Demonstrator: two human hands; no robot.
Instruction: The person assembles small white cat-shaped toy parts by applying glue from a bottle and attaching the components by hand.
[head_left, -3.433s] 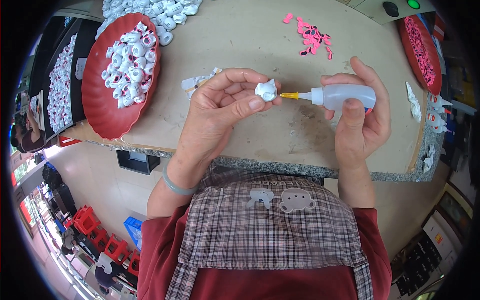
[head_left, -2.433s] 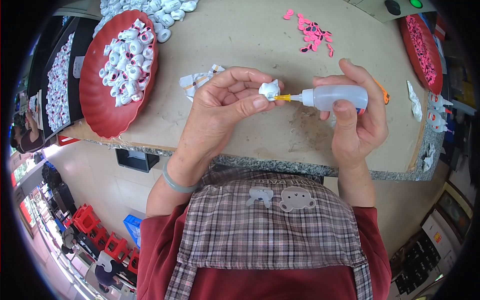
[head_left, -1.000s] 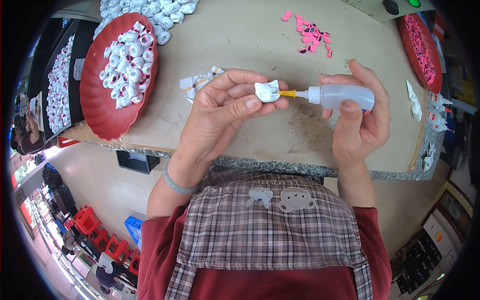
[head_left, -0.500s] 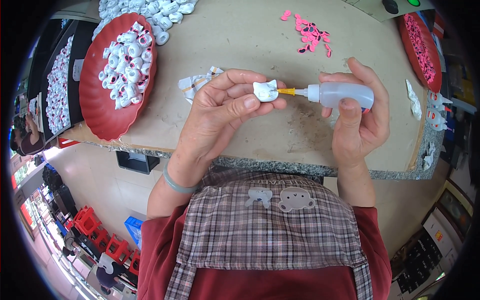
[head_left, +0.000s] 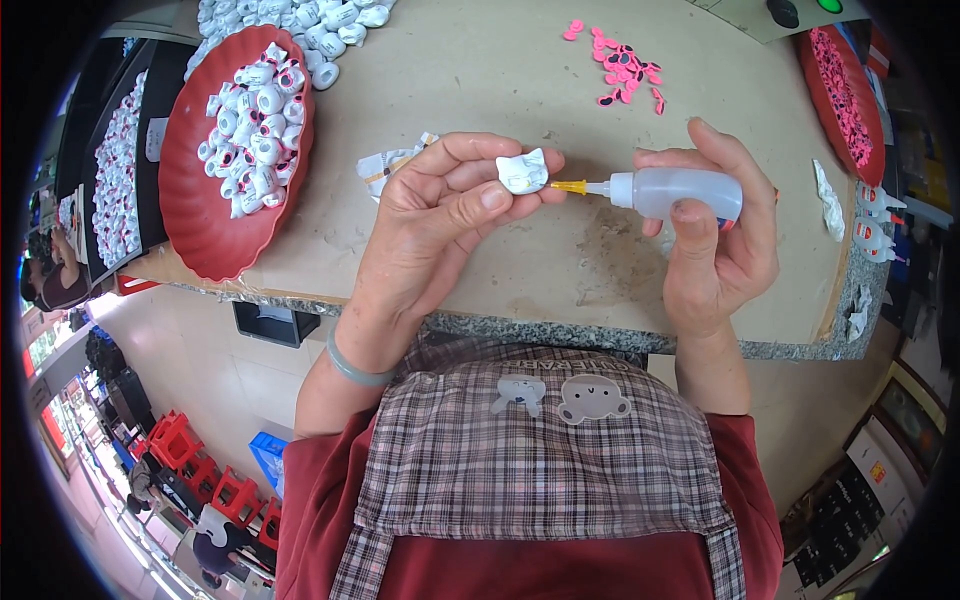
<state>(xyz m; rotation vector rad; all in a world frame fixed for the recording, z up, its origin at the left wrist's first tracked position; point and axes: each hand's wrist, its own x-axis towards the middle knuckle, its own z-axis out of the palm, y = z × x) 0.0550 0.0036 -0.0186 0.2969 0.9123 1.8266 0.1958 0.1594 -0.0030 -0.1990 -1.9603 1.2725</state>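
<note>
Pinched between the thumb and fingers of my left hand (head_left: 440, 200) is a small white cat-head figure (head_left: 521, 172) with two pointed ears. My right hand (head_left: 715, 230) is closed around a translucent squeeze bottle (head_left: 680, 190), held on its side. The bottle's thin yellow nozzle (head_left: 570, 187) points left, its tip at the figure's right edge; whether they touch I cannot tell. Behind my left hand lies a crumpled checked cloth (head_left: 378, 170).
A red scalloped dish (head_left: 185, 200) with many white and pink figures stands at left, near a pile of white pieces (head_left: 335, 25). Small pink pieces (head_left: 625, 70) lie at the back right. Another red dish (head_left: 870, 165) and small bottles (head_left: 873, 235) are at the far right.
The cat-head figure has moved slightly left and up and been turned in my left fingers. The bottle has shifted a little to the left, and its nozzle now meets the figure's lower right side.
</note>
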